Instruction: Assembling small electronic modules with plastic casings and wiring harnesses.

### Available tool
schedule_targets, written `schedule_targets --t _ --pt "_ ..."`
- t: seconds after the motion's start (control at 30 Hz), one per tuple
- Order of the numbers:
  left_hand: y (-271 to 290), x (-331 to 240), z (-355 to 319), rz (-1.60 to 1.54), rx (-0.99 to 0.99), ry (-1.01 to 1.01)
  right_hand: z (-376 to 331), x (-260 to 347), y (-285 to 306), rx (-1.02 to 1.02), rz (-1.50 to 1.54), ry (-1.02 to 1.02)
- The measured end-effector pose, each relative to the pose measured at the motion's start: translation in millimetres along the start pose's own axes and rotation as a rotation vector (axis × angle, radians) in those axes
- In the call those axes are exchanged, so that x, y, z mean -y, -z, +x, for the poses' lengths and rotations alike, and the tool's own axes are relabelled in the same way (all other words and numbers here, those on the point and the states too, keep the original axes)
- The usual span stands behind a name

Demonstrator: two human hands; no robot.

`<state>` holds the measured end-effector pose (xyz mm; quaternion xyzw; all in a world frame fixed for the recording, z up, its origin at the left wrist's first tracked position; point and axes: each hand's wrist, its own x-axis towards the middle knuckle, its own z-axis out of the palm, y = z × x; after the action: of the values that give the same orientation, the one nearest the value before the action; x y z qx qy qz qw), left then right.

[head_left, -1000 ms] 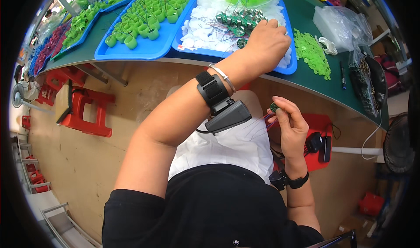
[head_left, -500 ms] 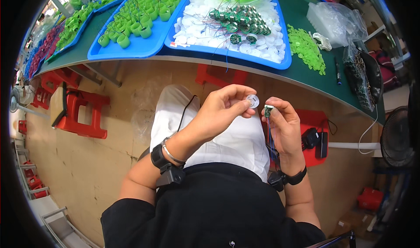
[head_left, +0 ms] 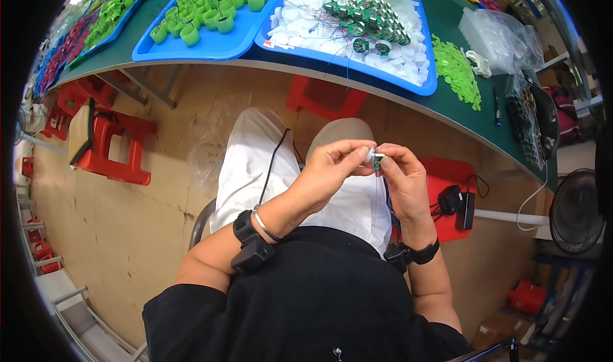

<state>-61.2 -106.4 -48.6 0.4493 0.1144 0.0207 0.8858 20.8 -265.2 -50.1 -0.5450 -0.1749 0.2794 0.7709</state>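
Between the thumb and fingers of my left hand (head_left: 333, 169) is a small white plastic disc (head_left: 370, 154), now turned edge-on. My right hand (head_left: 405, 175) pinches a small green circuit board (head_left: 377, 162) with a white part on top and thin wires trailing down. Disc and board meet above my lap; whether they are joined cannot be made out. Beyond my hands, a blue tray (head_left: 338, 66) holds a heap of white plastic discs (head_left: 407, 56) with a pile of wired green circuit boards (head_left: 370, 20) on top.
Left of it stands another blue tray (head_left: 211, 50) with green cups (head_left: 189, 35). Loose green discs (head_left: 456, 71), a black marker (head_left: 497, 106) and a clear plastic bag (head_left: 498, 36) lie on the green table. Red stools (head_left: 118, 141) stand on the floor; a black fan (head_left: 576, 210) is at right.
My hands have come together, bringing the disc against the board. The disc has turned from face-on to edge-on. The whole view has shifted slightly.
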Motion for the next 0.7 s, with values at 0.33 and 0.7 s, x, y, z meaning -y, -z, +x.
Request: schedule_targets --t 0.33,0.7 --pt "3 9 -1 -0.109 -0.011 0.063 0 -8 0 -0.089 -0.216 0.163" --pt "4 15 0 -0.097 -0.042 0.071 -1 -10 -6 -0.104 -0.547 0.351"
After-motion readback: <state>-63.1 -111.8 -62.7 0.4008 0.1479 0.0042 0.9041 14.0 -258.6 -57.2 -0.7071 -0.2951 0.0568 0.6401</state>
